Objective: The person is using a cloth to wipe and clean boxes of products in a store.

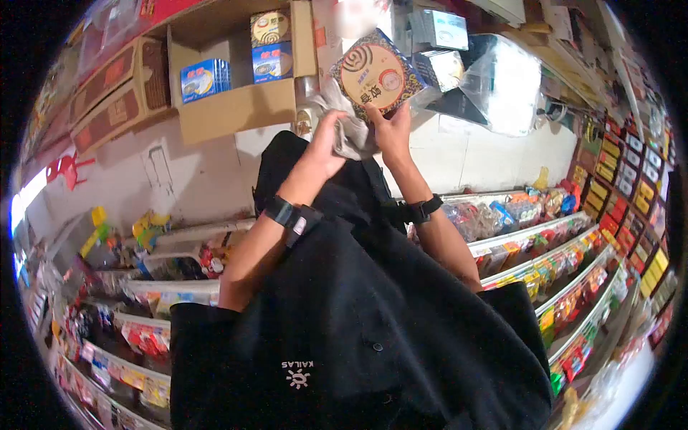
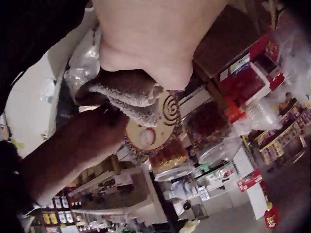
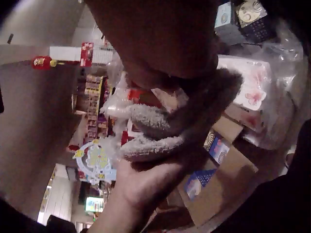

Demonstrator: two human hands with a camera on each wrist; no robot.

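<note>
Head view shows the fingers (image 1: 373,113) of the right hand (image 1: 393,137) pinching a flat square box (image 1: 376,72) by its lower corner. The thumb lies on the printed front and the other fingers are hidden behind the box. That grip at the very edge seems chosen to leave nearly all of the spiral-patterned face bare. The fingers of the left hand (image 1: 324,149) are curled tight round a bunched grey cloth (image 1: 351,137), which is pressed against the lower left edge of the box just beside the right thumb. The left wrist view bears this out, with the wad of cloth tucked under the palm and its folds lying on the round label of the box. In the right wrist view the cloth sits squeezed between the two hands, so each braces the other. Both arms are raised, and the box is held tilted on one corner above head height with its face turned toward the person, probably so the surface can be seen while the cloth bears on it. The box is not resting on anything and is carried by the right hand alone, close to the high shelf (image 1: 215,21). An open cardboard carton (image 1: 236,109) stands on that shelf with blue packets (image 1: 204,77) and similar boxes inside. A clear plastic bag (image 1: 505,82) hangs to the right, and racks of bright snack packets (image 1: 552,258) run along the wall below.
</note>
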